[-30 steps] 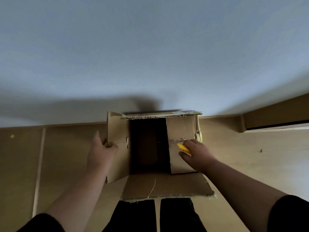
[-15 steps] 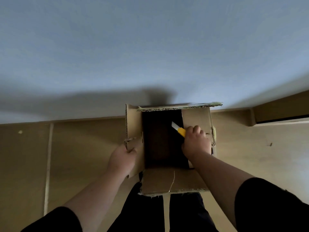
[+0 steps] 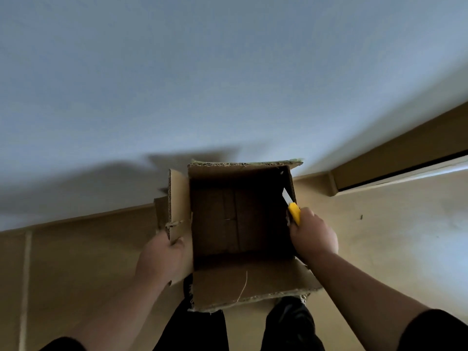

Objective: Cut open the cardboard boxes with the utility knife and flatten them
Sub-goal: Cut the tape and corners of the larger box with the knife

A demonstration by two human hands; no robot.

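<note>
An open brown cardboard box (image 3: 243, 282) stands on the floor between my legs, its mouth facing me and its dark inside showing. My left hand (image 3: 164, 259) grips the box's left flap near its torn lower corner. My right hand (image 3: 312, 236) holds a yellow utility knife (image 3: 293, 211) at the box's right wall. The pale blade is out and points up along the inner right edge. The near flap lies folded toward me, with a loose thread on it.
A pale blue-grey wall (image 3: 228, 72) rises just behind the box, with a tan skirting strip (image 3: 76, 219) at its foot. The floor (image 3: 379, 236) is light wood. A dark-edged wooden frame (image 3: 405, 160) runs at the right. My dark trouser legs (image 3: 202, 330) are below the box.
The right flap has been folded away, so the inside of the box shows wider. My right hand has carried the knife from the box's middle to its right wall. The view has shifted.
</note>
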